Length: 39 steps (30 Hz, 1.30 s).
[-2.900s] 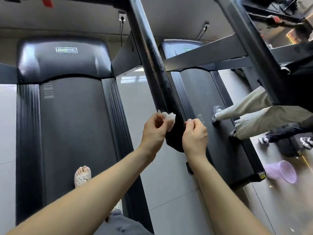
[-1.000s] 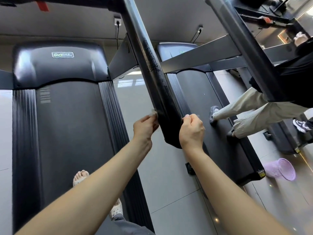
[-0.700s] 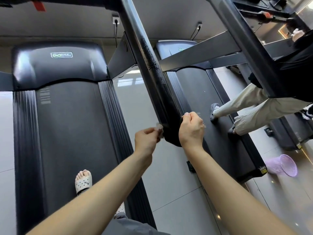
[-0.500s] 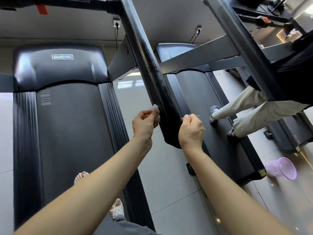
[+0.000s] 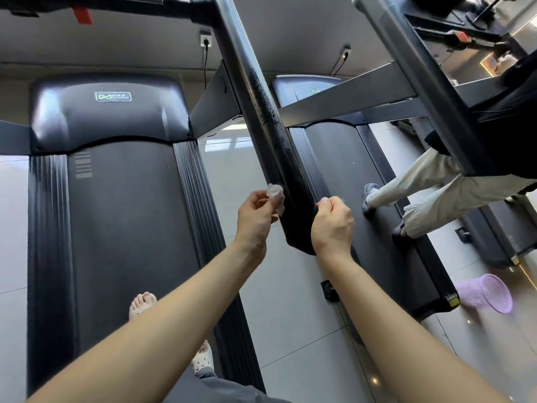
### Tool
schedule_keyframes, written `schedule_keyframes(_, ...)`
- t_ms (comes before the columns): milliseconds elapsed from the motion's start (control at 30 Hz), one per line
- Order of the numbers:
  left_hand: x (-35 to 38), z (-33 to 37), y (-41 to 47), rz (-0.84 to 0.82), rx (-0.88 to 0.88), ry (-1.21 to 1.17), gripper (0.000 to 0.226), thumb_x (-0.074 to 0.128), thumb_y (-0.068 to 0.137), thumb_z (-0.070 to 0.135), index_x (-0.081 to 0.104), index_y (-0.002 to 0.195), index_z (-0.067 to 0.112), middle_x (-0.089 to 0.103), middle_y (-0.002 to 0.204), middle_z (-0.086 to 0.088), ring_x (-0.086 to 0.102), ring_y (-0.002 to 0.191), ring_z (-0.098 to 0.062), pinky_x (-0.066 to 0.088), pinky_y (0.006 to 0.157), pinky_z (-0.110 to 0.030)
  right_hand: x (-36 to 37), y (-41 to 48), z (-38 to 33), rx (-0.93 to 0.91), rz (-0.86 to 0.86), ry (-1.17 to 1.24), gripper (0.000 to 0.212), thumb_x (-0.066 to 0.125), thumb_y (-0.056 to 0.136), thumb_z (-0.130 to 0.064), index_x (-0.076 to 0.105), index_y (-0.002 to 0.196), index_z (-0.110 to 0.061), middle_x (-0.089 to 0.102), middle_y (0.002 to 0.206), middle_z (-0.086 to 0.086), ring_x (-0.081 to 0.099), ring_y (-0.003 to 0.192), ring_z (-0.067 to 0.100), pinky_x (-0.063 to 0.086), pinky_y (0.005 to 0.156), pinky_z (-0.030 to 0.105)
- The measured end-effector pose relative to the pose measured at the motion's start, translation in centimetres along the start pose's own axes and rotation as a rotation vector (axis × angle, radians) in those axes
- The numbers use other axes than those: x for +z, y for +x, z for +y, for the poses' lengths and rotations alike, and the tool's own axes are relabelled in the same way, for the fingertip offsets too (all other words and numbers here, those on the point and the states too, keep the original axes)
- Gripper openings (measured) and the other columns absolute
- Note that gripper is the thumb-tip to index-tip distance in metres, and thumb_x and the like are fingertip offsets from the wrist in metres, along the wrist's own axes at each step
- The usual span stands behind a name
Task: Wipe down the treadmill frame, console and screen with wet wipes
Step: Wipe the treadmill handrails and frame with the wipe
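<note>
While left fingers [image 5: 259, 200] pinch the wipe [image 5: 275, 192] at the handrail [image 5: 263, 112], right fingers [image 5: 332, 202] curl; contents unclear.

Clear gap left of handrail [image 5: 255, 91]; crossbar [image 5: 348, 97] right.

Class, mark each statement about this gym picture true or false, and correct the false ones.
1. The left hand pinches a white wipe beside the black handrail. True.
2. A purple basket lies on its side at the right. True.
3. The wipe is on the treadmill belt. False: it is up at the handrail's lower end.
4. Nobody else is in view. False: a person's legs in pale trousers stand on the next treadmill.
</note>
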<state>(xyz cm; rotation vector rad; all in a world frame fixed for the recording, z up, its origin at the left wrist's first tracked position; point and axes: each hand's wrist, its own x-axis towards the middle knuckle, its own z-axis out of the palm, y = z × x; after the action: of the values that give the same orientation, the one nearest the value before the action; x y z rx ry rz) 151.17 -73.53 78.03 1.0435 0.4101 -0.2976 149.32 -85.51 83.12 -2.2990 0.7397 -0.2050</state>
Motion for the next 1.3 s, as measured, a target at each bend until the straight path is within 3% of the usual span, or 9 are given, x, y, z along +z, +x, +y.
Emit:
schedule_keyframes(133, 0.2, -1.7, -3.9, -0.106, 0.064, 0.156, 0.019, 0.075, 0.094, 0.017, 0.067, 0.101, 0.001, 0.067, 0.081, -0.006, 0.061, 0.075, -0.011, 0.048, 0.070, -0.019, 0.1, 0.2, 0.2, 0.013, -0.004, 0.009, 0.030, 0.041, 0.107, -0.020, 0.056, 0.085, -0.007, 0.050, 0.071, -0.003, 0.044, 0.067, 0.012, 0.022, 0.060, 0.036)
schedule_keyframes(300, 1.7, 2.7, 0.0, 0.090, 0.192, 0.180, 0.010, 0.075, 0.093, 0.017, 0.067, 0.090, 0.015, 0.063, 0.076, 0.002, 0.060, 0.065, 0.001, 0.048, 0.064, -0.013, 0.3, 0.2, 0.2, 0.023, -0.010, 0.018, 0.030, 0.040, 0.107, -0.021, 0.057, 0.086, -0.008, 0.052, 0.072, -0.003, 0.046, 0.075, 0.023, 0.024, 0.062, 0.038)
schedule_keyframes(533, 2.2, 1.8, -2.3, -0.020, 0.214, 0.393, 0.016, 0.079, 0.082, 0.022, 0.065, 0.083, 0.014, 0.060, 0.068, 0.004, 0.058, 0.067, -0.012, 0.059, 0.073, -0.041, 0.4, 0.3, 0.5, 0.015, -0.015, 0.038, 0.032, 0.042, 0.106, -0.024, 0.051, 0.079, -0.008, 0.056, 0.076, 0.004, 0.051, 0.081, 0.030, 0.032, 0.069, 0.037)
schedule_keyframes(600, 2.6, 3.5, -0.5, 0.018, 0.242, 0.433, 0.018, 0.073, 0.074, 0.033, 0.063, 0.077, 0.018, 0.061, 0.067, 0.003, 0.061, 0.067, -0.015, 0.060, 0.075, -0.045, 0.4, 0.3, 0.5, 0.012, -0.013, 0.035, 0.033, 0.042, 0.106, -0.023, 0.053, 0.080, -0.005, 0.055, 0.075, 0.004, 0.051, 0.080, 0.030, 0.032, 0.069, 0.037)
schedule_keyframes(700, 3.3, 6.5, 3.4, 0.124, 0.280, 0.462, 0.016, 0.074, 0.081, 0.025, 0.060, 0.074, 0.023, 0.062, 0.069, 0.005, 0.064, 0.069, -0.017, 0.062, 0.079, -0.049, 0.4, 0.2, 0.3, 0.013, -0.011, 0.028, 0.034, 0.041, 0.106, -0.023, 0.057, 0.086, -0.001, 0.056, 0.074, 0.003, 0.050, 0.078, 0.027, 0.030, 0.068, 0.037)
schedule_keyframes(900, 3.0, 5.0, 1.9, 0.131, 0.229, 0.410, 0.016, 0.071, 0.093, 0.019, 0.062, 0.081, 0.024, 0.061, 0.076, 0.003, 0.069, 0.082, -0.025, 0.062, 0.084, -0.045, 0.1, 0.1, 0.1, 0.005, -0.018, 0.019, 0.033, 0.041, 0.106, -0.022, 0.054, 0.083, -0.004, 0.053, 0.072, 0.000, 0.048, 0.076, 0.027, 0.027, 0.067, 0.037)
schedule_keyframes(1000, 2.2, 2.9, -1.4, 0.007, 0.193, 0.446, 0.017, 0.071, 0.094, 0.014, 0.063, 0.081, 0.021, 0.062, 0.074, 0.003, 0.063, 0.072, -0.013, 0.055, 0.066, -0.023, 0.1, 0.2, 0.2, -0.003, -0.020, 0.015, 0.032, 0.041, 0.107, -0.023, 0.048, 0.078, -0.010, 0.051, 0.073, 0.001, 0.047, 0.078, 0.028, 0.027, 0.067, 0.037)
schedule_keyframes(1100, 2.4, 4.4, 0.4, 0.046, 0.193, 0.426, 0.017, 0.072, 0.094, 0.013, 0.062, 0.081, 0.019, 0.061, 0.077, 0.001, 0.060, 0.072, -0.011, 0.044, 0.055, -0.009, 0.2, 0.3, 0.2, -0.002, -0.018, 0.007, 0.032, 0.040, 0.107, -0.023, 0.051, 0.081, -0.007, 0.051, 0.072, 0.000, 0.048, 0.079, 0.028, 0.027, 0.068, 0.037)
schedule_keyframes(1300, 2.8, 6.1, 2.7, 0.122, 0.169, 0.265, 0.010, 0.071, 0.096, 0.020, 0.063, 0.093, 0.014, 0.063, 0.087, -0.003, 0.064, 0.074, -0.010, 0.048, 0.059, -0.009, 0.2, 0.1, 0.0, 0.008, -0.026, 0.003, 0.033, 0.039, 0.107, -0.023, 0.051, 0.080, -0.008, 0.051, 0.072, -0.001, 0.048, 0.079, 0.027, 0.028, 0.069, 0.035)
